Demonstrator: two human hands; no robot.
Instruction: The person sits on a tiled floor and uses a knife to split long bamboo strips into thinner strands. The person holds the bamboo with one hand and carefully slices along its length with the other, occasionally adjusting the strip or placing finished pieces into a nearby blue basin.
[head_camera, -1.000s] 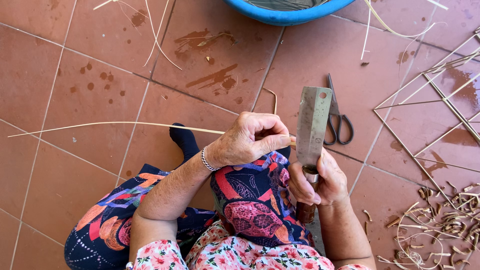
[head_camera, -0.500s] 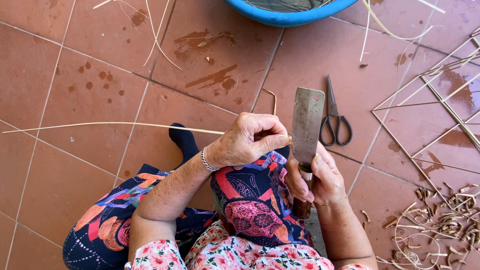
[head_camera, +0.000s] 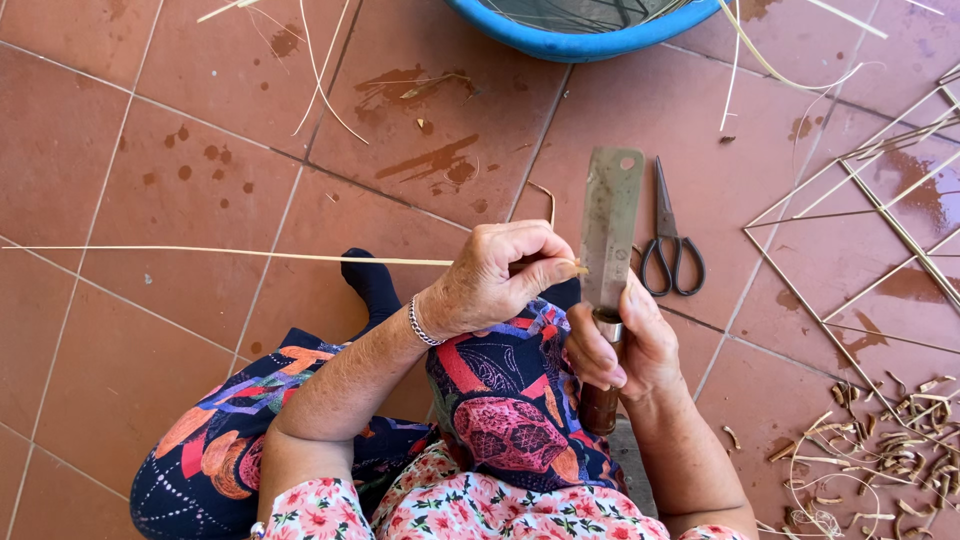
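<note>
Cane strip (head_camera: 230, 254), thin, light and springy, runs toward 9 o'clock; left hand (head_camera: 495, 280) pinches its end against the knife (head_camera: 610, 235), whose handle the right hand (head_camera: 620, 350) clasps.

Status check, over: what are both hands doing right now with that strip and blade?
Left hand pinches thin cane strip by its end at the blade. Right hand grips cleaver upright by its handle. Scissors lie on tiled floor beside, clear of both.

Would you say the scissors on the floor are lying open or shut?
Shut: the scissors lie flat on the tiled floor, blades together in one point, handle loops side by side.
</note>
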